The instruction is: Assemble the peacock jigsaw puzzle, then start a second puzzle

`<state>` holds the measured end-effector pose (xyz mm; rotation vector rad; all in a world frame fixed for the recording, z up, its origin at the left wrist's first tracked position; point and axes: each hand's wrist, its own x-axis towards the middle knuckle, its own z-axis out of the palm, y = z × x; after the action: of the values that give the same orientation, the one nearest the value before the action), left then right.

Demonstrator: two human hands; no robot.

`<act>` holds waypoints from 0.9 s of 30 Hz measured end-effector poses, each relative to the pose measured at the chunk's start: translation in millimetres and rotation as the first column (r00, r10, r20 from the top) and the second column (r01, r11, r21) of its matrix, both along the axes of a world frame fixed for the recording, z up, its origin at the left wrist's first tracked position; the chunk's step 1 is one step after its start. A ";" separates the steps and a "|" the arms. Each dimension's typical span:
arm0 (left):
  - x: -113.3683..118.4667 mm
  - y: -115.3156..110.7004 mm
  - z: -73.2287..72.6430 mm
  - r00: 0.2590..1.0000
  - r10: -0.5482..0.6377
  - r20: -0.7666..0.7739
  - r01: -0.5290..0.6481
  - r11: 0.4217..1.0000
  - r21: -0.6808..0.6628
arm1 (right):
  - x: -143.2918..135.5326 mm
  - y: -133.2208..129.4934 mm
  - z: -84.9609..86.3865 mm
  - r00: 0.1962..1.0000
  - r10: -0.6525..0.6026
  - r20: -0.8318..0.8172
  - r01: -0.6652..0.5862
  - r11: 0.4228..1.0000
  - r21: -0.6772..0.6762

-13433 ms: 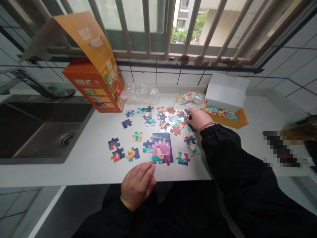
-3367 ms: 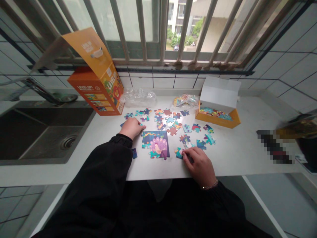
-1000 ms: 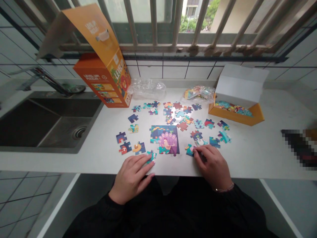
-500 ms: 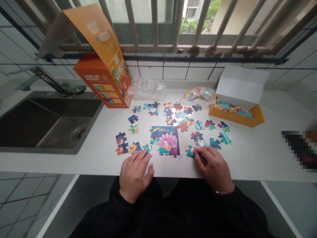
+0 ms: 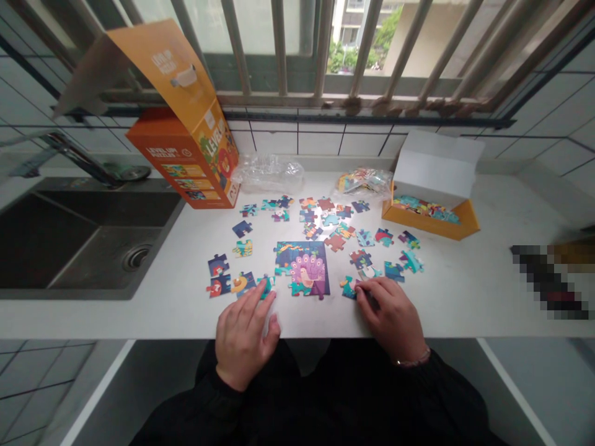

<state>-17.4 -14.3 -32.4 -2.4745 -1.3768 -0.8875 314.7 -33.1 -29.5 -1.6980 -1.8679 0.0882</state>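
Observation:
A partly joined jigsaw puzzle [image 5: 304, 255] with a purple peacock lies on the counter between my hands. My left hand [image 5: 246, 328] rests at its left, fingers stretched out, with fingertips on a teal puzzle piece [image 5: 268, 286]. Right of the peacock, my right hand [image 5: 393, 316] has its fingers curled together at the edge of a teal and green puzzle piece [image 5: 348, 286], which they partly cover. Beside the left hand lie an orange-patterned piece [image 5: 242, 283] and joined pieces with a red figure [image 5: 218, 286]. A pale piece [image 5: 370, 272] sits just above the right fingers.
Several loose pieces [image 5: 334, 241] are spread behind the puzzle. An orange puzzle box [image 5: 186, 167] stands back left by the sink [image 5: 153, 248]. Clear plastic packaging [image 5: 269, 173], a bag of pieces [image 5: 365, 181] and an open yellow box [image 5: 427, 220] stand along the back.
The whole view has shifted, so things appear slightly further left and lower. Both hands stay at the same puzzle pieces, and no piece has visibly moved on the counter.

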 end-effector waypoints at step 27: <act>2.3 4.3 0.0 0.996 -0.084 0.029 0.083 0.996 0.024 | 0.1 0.6 -1.8 1.000 0.003 -0.013 -0.003 1.000 -0.001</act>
<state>-15.1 -10.0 -32.4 -2.5281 -1.2731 -0.9562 314.8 -32.5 -31.3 -1.6916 -1.8619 0.1013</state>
